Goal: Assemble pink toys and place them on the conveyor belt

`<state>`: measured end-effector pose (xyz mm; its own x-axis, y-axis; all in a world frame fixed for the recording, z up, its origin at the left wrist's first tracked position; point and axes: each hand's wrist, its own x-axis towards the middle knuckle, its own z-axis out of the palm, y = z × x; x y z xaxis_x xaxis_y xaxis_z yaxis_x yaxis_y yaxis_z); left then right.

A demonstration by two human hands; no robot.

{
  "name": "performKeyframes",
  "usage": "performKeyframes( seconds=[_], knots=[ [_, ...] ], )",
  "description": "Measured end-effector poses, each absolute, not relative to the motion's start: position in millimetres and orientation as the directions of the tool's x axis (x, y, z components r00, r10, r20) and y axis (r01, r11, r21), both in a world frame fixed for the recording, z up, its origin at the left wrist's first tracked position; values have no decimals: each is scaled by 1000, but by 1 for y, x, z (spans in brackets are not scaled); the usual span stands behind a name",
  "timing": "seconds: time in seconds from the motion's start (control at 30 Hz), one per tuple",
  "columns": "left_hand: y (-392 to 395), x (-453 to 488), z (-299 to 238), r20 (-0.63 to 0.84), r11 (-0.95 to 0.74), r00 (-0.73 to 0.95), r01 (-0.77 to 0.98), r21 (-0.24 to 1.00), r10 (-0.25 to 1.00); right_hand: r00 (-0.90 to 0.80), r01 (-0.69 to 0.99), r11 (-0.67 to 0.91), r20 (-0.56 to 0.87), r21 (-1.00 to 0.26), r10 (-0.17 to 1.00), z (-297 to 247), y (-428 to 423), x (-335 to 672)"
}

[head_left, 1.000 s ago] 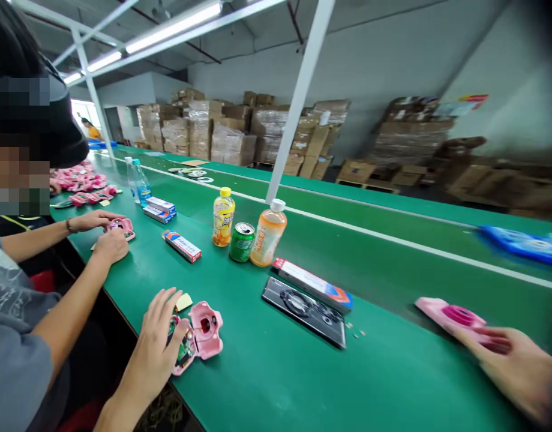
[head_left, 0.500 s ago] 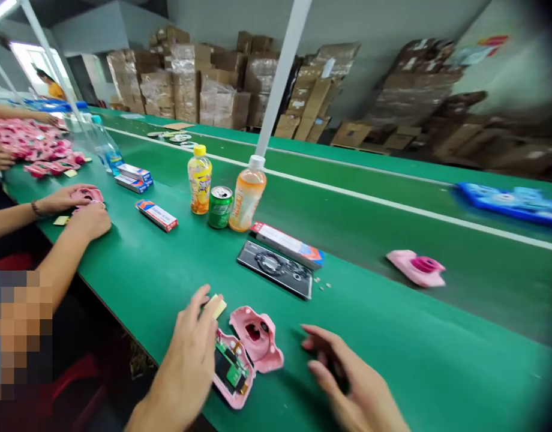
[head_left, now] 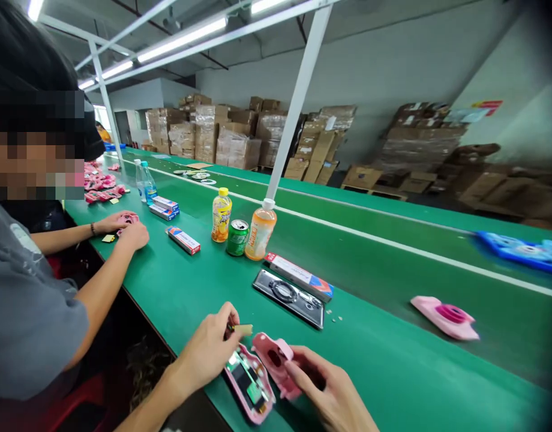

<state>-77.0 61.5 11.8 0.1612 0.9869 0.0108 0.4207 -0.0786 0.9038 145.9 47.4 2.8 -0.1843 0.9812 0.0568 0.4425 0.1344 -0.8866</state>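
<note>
Beige pad (head_left: 242, 329) is pinched in the left hand's (head_left: 206, 351) fingers, held clear of the pink shell half (head_left: 249, 384) carrying a green circuit board (head_left: 253, 393); the right hand (head_left: 332, 393) has its fingers curled on the holed pink shell (head_left: 273, 363). Beyond the fingers, a yellow juice bottle (head_left: 221, 216), green soda can (head_left: 237, 237) and part-filled orange drink bottle (head_left: 261, 231) stand upright on the tabletop (head_left: 177, 300).

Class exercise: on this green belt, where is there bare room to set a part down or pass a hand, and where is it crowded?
Bare belt lies between the dark metal panel and the pink casing piece, and between the red-and-white box and the left hand. Crowded: the opened pink casing at the right hand, and the bottles around the green can.
</note>
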Motion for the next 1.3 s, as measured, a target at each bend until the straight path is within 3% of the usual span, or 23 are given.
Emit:
performKeyframes(
  seconds=[0.1,0.17,0.2,0.3,0.47,0.6,0.8,0.9,1.03,1.1,1.17,1.3],
  knots=[
    [53,-61,0,-27,22,125,44,999,992,-77,645,367,420,-670,904,3,52,147],
    [47,-52,-4,-12,22,104,-97,995,995,-183,725,529,617,-441,765,10,55,135],
    [45,-50,-5,-2,16,104,-138,990,995,-265,722,593,648,-358,714,13,56,126],
    [42,-47,-4,16,12,126,-217,976,992,-421,677,682,615,-276,667,24,58,98],
    [46,-50,-6,11,7,56,-312,950,998,-400,706,641,578,-301,711,30,64,77],
    [47,-47,-9,-1,1,-1,-292,956,1000,-415,708,643,565,-292,713,30,71,79],
    [48,-44,-11,-66,54,-44,-232,971,997,-494,707,638,432,-306,754,34,84,83],
    [50,-43,-13,-85,70,-59,-228,971,995,-542,718,672,459,-181,704,30,86,82],
    [53,-42,-16,-96,68,-86,-283,957,992,-634,718,673,567,180,525,17,83,77],
    [55,-44,-16,-124,87,-81,-355,931,989,-674,678,672,615,297,408,9,83,75],
    [57,-47,-12,-172,120,-75,-450,885,982,-683,642,696,652,321,329,1,83,76],
    [61,-59,-2,-261,239,71,-676,697,963,-664,624,748,657,226,356,-12,85,85]
  ],
)
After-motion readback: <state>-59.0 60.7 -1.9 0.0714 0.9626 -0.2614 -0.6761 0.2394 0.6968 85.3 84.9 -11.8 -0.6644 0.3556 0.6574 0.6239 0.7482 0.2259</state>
